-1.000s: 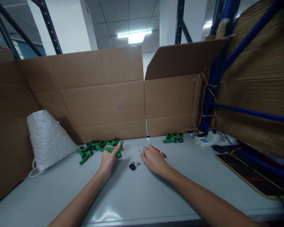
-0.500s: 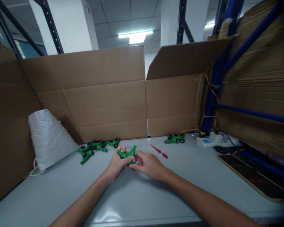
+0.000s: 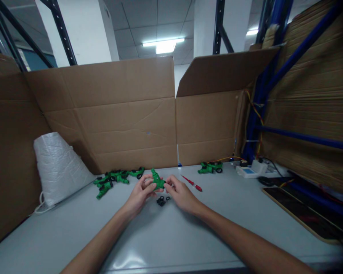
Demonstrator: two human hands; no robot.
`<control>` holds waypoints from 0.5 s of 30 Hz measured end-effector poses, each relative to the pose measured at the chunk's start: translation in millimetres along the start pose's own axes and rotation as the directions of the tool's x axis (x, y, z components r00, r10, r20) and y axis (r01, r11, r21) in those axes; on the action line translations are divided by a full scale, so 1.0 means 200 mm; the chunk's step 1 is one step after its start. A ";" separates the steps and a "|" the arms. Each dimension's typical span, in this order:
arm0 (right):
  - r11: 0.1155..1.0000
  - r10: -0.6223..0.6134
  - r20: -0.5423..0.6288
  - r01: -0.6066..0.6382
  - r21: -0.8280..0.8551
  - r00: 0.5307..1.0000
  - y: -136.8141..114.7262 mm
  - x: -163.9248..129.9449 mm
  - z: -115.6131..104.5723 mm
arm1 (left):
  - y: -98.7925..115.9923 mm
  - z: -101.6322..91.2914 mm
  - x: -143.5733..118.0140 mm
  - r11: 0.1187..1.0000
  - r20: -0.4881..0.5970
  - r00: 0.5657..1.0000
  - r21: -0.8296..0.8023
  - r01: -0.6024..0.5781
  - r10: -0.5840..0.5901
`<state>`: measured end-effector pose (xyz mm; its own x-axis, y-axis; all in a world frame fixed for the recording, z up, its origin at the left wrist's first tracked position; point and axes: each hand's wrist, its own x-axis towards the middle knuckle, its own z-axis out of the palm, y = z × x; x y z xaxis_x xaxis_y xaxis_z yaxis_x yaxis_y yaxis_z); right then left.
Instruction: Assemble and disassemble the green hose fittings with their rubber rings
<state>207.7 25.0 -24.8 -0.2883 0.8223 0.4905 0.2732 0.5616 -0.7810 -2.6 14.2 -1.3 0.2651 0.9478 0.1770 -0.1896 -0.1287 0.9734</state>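
Observation:
My left hand is closed round a green plastic toy car body, tilted with one end pointing up. Just to its right, the fingertips of my right hand are pinched at the body's lower end, where a small black part shows; its exact shape is hidden. On the table below the hands lie several loose black pieces, with a small black ring beside them. A red screwdriver rests to the right of my right hand.
Green toy cars with black wheels are grouped at the back left, near a white wrapped bundle. One more green toy car stands at the back right. A power strip and a dark panel lie right. Cardboard walls enclose the table.
The green body has turned more upright in my left hand. My right hand has shifted slightly right and up against its lower end, and the black pieces below are now more exposed.

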 end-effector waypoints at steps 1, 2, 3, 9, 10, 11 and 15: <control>1.000 -0.015 -0.002 0.015 -0.010 1.000 0.00 0.00 0.00 | 0.00 0.00 0.00 1.000 -0.010 1.000 0.017 0.001 -0.001; 0.999 -0.032 -0.003 0.032 -0.026 0.999 -0.01 -0.01 0.00 | -0.01 0.00 0.01 0.999 -0.017 1.000 0.043 0.003 -0.002; 0.998 -0.052 -0.001 0.052 -0.044 0.999 -0.01 -0.01 0.00 | -0.01 0.00 0.01 0.997 -0.023 1.000 0.077 0.001 0.000; 0.988 -0.108 0.053 0.113 -0.106 0.993 -0.07 -0.04 0.00 | -0.01 0.02 0.00 0.974 -0.017 0.999 0.225 -0.037 0.042; 0.988 -0.102 0.056 0.107 -0.107 0.993 -0.08 -0.05 0.01 | -0.01 0.02 0.00 0.971 -0.010 0.999 0.235 -0.031 0.034; 0.989 -0.098 0.058 0.103 -0.103 0.994 -0.08 -0.05 0.00 | 0.00 0.03 -0.01 0.969 0.001 1.000 0.245 -0.021 0.022; 0.993 -0.085 0.052 0.089 -0.078 0.995 -0.10 -0.04 0.00 | 0.02 0.07 -0.03 0.969 0.069 0.997 0.246 0.006 -0.024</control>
<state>205.0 7.5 -12.0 -0.3575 0.7658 0.5346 0.3176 0.6380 -0.7015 7.7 3.3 3.2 0.3338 0.9284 0.1633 0.0506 -0.1907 0.9804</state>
